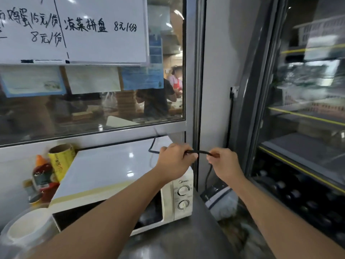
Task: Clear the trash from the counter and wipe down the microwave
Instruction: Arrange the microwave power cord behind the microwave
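Your left hand point(174, 161) and right hand point(225, 164) each have fingers curled tight on the black cord point(200, 152). It runs sideways between them, just above the microwave point(104, 176), which sits on the tabletop point(179, 238) under your left arm.

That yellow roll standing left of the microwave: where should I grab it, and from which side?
Grip the yellow roll around its upper half, coming from above and the front. It stands tilted with its open cardboard end up. The microwave hems its right side and a sauce bottle crowds its lower left. Both hands now hold the black cord.
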Motion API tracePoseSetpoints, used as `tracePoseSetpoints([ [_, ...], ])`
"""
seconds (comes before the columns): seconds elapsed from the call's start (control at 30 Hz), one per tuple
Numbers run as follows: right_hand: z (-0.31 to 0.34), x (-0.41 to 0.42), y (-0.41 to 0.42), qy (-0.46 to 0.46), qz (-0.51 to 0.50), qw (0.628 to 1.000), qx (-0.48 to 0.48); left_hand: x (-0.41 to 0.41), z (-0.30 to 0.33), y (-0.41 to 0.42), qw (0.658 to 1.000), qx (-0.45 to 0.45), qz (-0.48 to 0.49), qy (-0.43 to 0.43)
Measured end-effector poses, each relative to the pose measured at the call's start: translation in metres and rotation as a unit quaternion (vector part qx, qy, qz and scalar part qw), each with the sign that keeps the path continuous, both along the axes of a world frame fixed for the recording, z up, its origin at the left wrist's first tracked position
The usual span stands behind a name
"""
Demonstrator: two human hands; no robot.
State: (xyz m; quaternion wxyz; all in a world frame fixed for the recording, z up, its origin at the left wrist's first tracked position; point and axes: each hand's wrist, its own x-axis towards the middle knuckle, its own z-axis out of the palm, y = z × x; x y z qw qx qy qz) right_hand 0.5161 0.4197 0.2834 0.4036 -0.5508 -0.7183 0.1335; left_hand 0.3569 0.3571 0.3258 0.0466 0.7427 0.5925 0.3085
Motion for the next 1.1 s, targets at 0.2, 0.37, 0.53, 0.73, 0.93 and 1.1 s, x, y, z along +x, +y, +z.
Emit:
tracePoseSetpoints([
  [0.2,0.012,0.014,-0.029,0.006,-0.01,0.997,0.078,0.02,0.016,-0.011,0.999,0.011,-0.01,-0.05],
  [0.37,0.009,0.026,-0.021,-0.02,-0.024,0.999,-0.011,0.024,0.016,-0.021,0.993,0.004,-0.031,-0.115],
  [0.53,0.02,0.03,-0.001,0.035,-0.023,0.999,0.001,0.026,0.012,-0.021,0.989,-0.023,-0.006,-0.143],
  [0.73,0.032,0.023,0.035,0.356,0.019,0.919,-0.17,0.026,0.008,-0.018,0.989,-0.059,0.029,-0.135],
  [0.93,0.037,0.014,0.083,0.552,0.11,0.763,-0.319,0.028,0.006,-0.016,0.985,-0.09,0.042,-0.141],
  [1.1,0.034,0.0,0.096,0.616,0.145,0.677,-0.375,0.034,-0.005,-0.016,0.98,-0.135,0.048,-0.139],
])
